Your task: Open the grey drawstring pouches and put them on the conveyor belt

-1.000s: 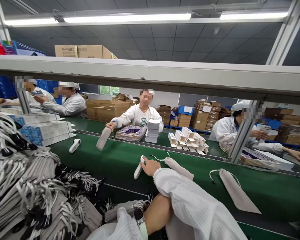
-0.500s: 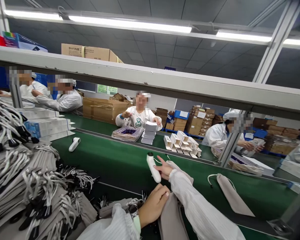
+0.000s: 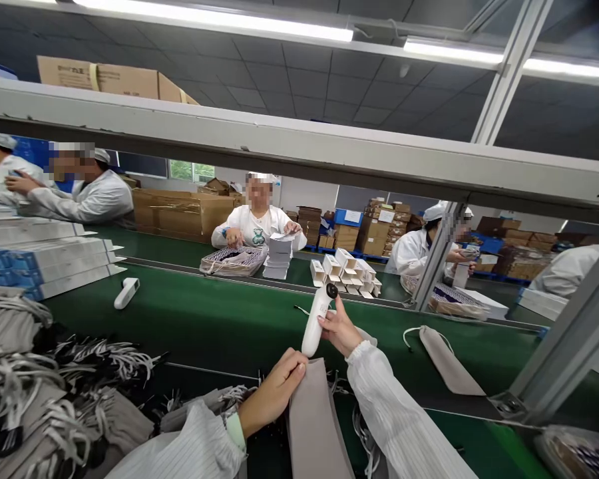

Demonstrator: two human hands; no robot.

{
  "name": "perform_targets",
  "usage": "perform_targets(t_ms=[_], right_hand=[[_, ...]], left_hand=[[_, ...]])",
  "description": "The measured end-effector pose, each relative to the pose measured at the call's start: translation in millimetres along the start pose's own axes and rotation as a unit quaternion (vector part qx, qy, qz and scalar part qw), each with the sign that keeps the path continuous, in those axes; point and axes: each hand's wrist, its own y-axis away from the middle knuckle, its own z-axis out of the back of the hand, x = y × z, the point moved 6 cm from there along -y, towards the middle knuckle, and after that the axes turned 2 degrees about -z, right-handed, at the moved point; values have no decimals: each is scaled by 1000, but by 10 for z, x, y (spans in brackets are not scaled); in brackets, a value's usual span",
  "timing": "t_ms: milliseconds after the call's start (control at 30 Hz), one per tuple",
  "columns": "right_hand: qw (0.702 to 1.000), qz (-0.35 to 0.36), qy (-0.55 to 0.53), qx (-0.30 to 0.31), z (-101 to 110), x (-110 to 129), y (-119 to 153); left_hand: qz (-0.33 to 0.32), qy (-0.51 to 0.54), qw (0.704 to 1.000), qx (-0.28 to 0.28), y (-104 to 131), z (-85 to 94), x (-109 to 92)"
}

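Observation:
My right hand (image 3: 340, 328) is closed around a white handheld device (image 3: 315, 326) with a round black tip. The device stands nearly upright, tilted a little to the right, its rounded lower end at the top edge of a grey fabric pouch (image 3: 313, 426). Pinched in my left hand (image 3: 277, 384) is that upper edge of the pouch, which hangs down toward me. Whether the device's end is inside the opening I cannot tell. Behind my right hand lies another pale pouch (image 3: 367, 337), partly hidden.
Heaped grey drawstring pouches (image 3: 34, 392) fill the left. Across the green belt (image 3: 204, 313) lie another white device (image 3: 126, 293) and a filled-looking pouch (image 3: 449, 359). Opposite, a person (image 3: 259, 219) works beside white open boxes (image 3: 347, 271). A metal post (image 3: 574, 332) stands at right.
My right hand has turned the device from leaning left to leaning right and brought its lower end to the pouch's top edge. My left hand has lifted that edge; the view has shifted right.

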Motion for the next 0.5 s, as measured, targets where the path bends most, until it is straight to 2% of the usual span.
perform_targets(t_ms=[167, 367, 500], right_hand=[[998, -52, 15, 45, -46, -89, 53], [974, -131, 124, 140, -238, -240, 149], [959, -162, 159, 170, -250, -373, 194]], left_hand=[[8, -1, 1000, -14, -6, 7, 7], [23, -17, 994, -109, -21, 150, 39], [31, -23, 990, -137, -38, 196, 90]])
